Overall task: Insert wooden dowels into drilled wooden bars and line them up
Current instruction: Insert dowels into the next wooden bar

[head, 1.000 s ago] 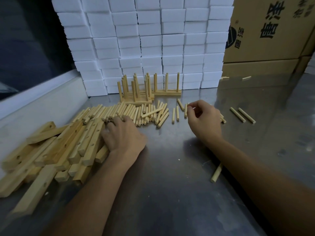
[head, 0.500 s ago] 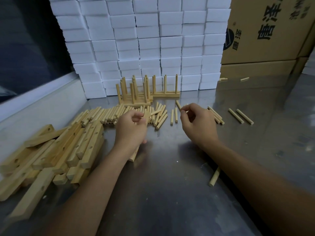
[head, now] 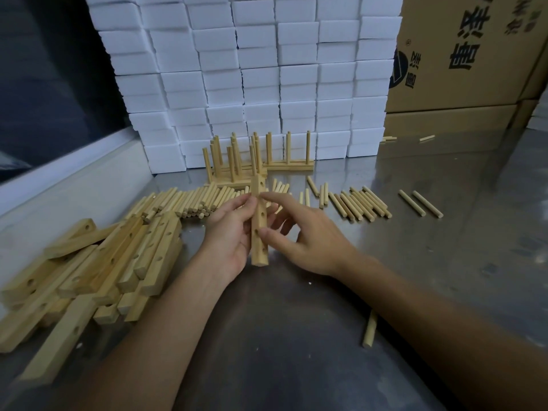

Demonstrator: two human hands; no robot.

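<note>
I hold one drilled wooden bar upright over the middle of the metal table, its row of holes facing me. My left hand grips it from the left. My right hand pinches it from the right with thumb and forefinger. No dowel shows in the bar. A heap of drilled bars lies at the left. Loose dowels lie in a row behind my hands, with more dowels to the right. Finished bars with upright dowels stand at the back.
A wall of white foam blocks closes off the back, with cardboard boxes at the back right. A raised ledge runs along the left. One stray dowel lies by my right forearm; two others lie further right.
My left hand has left the heap with a bar and raised it upright. My right hand has moved in from the dowels and closed on the same bar.
</note>
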